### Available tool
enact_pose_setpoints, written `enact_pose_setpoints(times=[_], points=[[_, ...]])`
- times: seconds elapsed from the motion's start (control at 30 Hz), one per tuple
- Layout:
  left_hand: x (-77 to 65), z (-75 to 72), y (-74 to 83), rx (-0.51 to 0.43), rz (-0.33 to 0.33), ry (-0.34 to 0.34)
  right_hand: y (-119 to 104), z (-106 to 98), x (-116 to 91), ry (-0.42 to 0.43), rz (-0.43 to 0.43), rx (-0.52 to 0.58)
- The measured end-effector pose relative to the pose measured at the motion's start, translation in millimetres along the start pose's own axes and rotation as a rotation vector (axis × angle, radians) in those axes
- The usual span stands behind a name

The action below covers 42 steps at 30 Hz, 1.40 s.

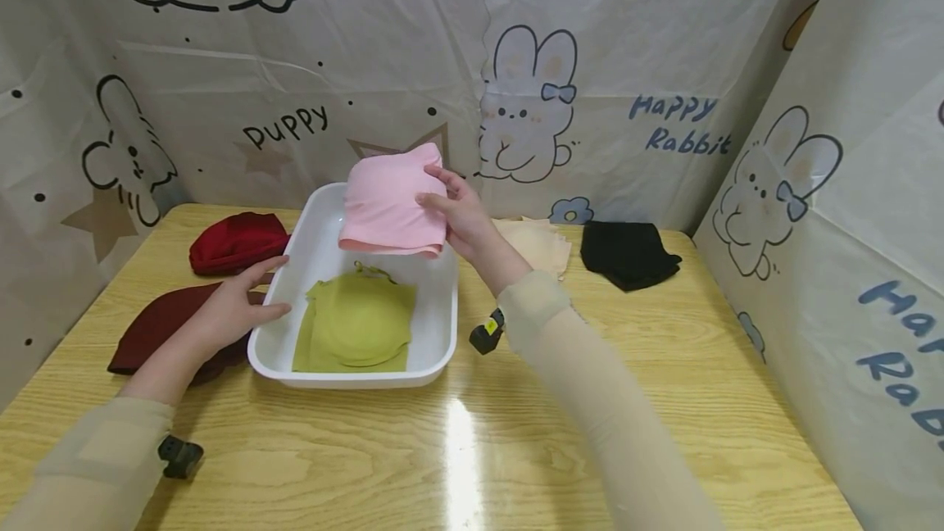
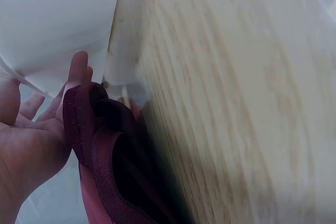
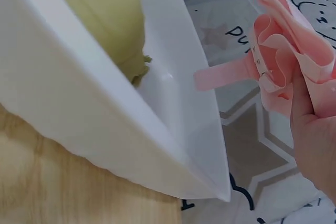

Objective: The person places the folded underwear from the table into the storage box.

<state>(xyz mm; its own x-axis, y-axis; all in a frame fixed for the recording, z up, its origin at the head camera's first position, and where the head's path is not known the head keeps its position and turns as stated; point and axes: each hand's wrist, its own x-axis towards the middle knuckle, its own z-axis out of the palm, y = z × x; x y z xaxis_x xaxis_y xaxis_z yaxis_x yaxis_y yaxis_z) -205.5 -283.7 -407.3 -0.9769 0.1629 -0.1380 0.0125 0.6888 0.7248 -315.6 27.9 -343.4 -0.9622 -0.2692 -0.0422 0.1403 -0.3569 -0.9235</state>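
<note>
My right hand (image 1: 468, 215) holds up a folded pink bra (image 1: 394, 203) over the back of a white plastic tub (image 1: 447, 326), thumb and fingers pinching its right side. The right wrist view shows its layered folds and a loose pink band (image 3: 223, 74) hanging toward the rim. Inside the tub lies an olive-green folded bra (image 1: 361, 322), cup side up. At the tub's left rim rests my left hand (image 1: 229, 310), thumb and index finger spread over the edge. Beside its fingers, a maroon bra (image 2: 94, 129) shows in the left wrist view.
Left of the tub, a red bra (image 1: 238, 242) lies behind the maroon one on the wooden table (image 1: 317, 449). To the right lie a beige folded garment (image 1: 542, 244) and a black one (image 1: 627, 252). A printed cloth (image 1: 413, 64) hangs behind the table and along its sides.
</note>
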Motion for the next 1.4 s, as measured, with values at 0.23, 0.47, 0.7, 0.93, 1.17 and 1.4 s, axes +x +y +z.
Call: enact_pose_setpoints(times=[0.23, 0.47, 0.7, 0.93, 1.17, 1.4], points=[[0.3, -0.6, -1.8, -0.004, -0.012, -0.004, 21.0, 7.1, 7.5, -0.008, 0.034, 0.000], [-0.1, -1.7, -2.4, 0.002, 0.006, 0.000, 38.7, 5.6, 13.8, -0.035, 0.092, -0.036], [-0.5, -1.1, -2.3, 0.001, -0.010, -0.007, 48.6, -1.4, 13.5, -0.036, 0.156, -0.145], [-1.2, -0.7, 1.7, 0.007, 0.015, 0.007, 53.5, -5.4, 14.3, -0.042, 0.172, -0.214], [-2.3, -0.9, 5.1, 0.009, 0.031, 0.009, 56.1, -6.7, 17.3, -0.089, 0.177, -0.287], [-1.6, -0.8, 4.6, 0.014, 0.022, 0.006, 59.6, -4.8, 19.1, -0.122, 0.170, -0.387]])
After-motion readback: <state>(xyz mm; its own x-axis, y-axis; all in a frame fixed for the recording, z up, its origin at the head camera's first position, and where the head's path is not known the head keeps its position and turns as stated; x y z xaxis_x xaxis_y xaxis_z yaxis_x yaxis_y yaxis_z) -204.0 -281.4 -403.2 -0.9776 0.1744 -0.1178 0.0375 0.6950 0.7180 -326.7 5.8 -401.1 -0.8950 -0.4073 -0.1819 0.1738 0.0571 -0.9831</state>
